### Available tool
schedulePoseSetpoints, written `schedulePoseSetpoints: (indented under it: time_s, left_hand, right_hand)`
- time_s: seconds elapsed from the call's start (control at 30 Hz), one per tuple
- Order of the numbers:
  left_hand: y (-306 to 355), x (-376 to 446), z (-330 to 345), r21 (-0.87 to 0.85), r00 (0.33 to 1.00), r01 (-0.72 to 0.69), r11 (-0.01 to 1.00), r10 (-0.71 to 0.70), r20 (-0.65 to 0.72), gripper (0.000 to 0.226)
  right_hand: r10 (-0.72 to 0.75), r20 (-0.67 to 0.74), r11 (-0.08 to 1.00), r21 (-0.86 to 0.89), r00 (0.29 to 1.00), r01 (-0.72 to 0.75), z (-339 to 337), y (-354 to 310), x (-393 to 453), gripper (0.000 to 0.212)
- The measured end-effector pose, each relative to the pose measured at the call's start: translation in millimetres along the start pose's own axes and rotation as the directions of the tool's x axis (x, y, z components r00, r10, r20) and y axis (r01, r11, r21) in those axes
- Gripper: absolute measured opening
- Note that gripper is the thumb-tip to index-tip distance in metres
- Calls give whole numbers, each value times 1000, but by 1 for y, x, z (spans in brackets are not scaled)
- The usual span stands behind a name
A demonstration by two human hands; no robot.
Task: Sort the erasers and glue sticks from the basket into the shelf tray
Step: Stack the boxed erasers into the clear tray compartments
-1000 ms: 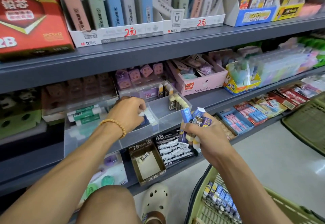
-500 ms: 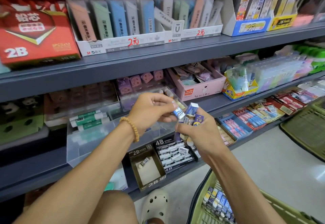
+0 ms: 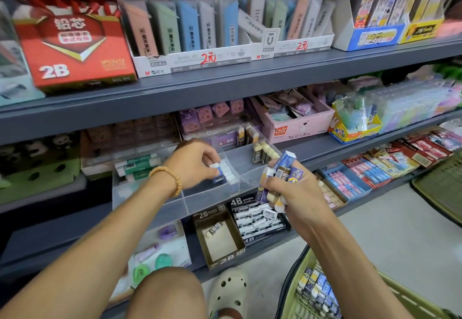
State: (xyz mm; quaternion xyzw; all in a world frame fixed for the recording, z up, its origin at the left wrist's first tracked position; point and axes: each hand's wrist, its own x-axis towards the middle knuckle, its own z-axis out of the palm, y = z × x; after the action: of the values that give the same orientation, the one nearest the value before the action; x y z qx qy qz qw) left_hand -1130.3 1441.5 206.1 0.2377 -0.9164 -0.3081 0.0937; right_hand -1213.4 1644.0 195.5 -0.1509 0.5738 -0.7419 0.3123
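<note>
A clear plastic shelf tray [image 3: 210, 197] with several compartments stands on the middle shelf. My left hand [image 3: 193, 162] reaches into its middle compartment and pinches a blue-and-white eraser [image 3: 217, 171] beside a row of white erasers [image 3: 228, 171]. My right hand [image 3: 297, 191] hovers in front of the tray's right end, gripping a bunch of erasers [image 3: 281, 171] in blue, brown and purple sleeves. Green-and-white glue sticks [image 3: 138, 166] lie in the left compartment. The green basket [image 3: 410, 301] at the bottom right holds more erasers [image 3: 317, 291].
Brown 2B [image 3: 220, 240] and black 4B [image 3: 257, 221] eraser boxes sit on the lower shelf under the tray. A pink box [image 3: 297, 128] stands right of it. Another green basket [image 3: 442, 186] lies on the floor at right. My knee [image 3: 167, 293] and shoe [image 3: 228, 291] are below.
My left hand took one eraser from the bunch in my right hand and carried it back into the tray's middle compartment. The right hand stayed roughly where it was.
</note>
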Motion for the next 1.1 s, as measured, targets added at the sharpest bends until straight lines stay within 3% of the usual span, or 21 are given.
schedulePoseSetpoints:
  time_s: [0.2,0.4,0.47,0.53,0.6,0.67,0.73,0.8,0.97,1.1]
  left_hand:
    - [0,0,17,180,998,-34,983,41,-38,20]
    - [-2,1,12,151,1000,-3,989,2,5,23]
    - [2,0,5,46,997,18,999,-14,-82,14]
    - [19,-6,1,-220,985,-41,975,3,-172,7]
    - [44,-14,-1,-448,989,-126,885,77,-127,8]
    - [61,-19,1,-477,984,-167,863,173,-31,19]
    - [69,-19,4,-391,972,-202,898,232,32,22]
    - [70,-19,5,-367,971,-214,905,239,23,17]
    - [53,-19,-13,-582,997,-69,810,65,-27,21]
    - [21,-17,-22,-404,999,19,915,-6,33,22]
  right_hand:
    - [-8,9,998,-60,1000,8,-4,-1,-1,29]
    - [-4,43,976,-217,999,13,-4,6,0,30]
    - [13,73,962,-273,997,8,-2,6,-1,29]
    - [24,92,948,-317,995,6,1,4,-1,30]
    - [34,116,937,-349,993,9,5,1,-2,31]
    - [28,147,930,-366,989,28,9,-2,-4,32]
    - [15,165,927,-372,986,48,12,-5,-5,35]
    - [0,152,930,-363,988,55,12,-6,-6,38]
    - [20,36,979,-204,999,-13,3,-3,-8,51]
    - [79,-62,994,79,995,-74,-5,1,-5,42]
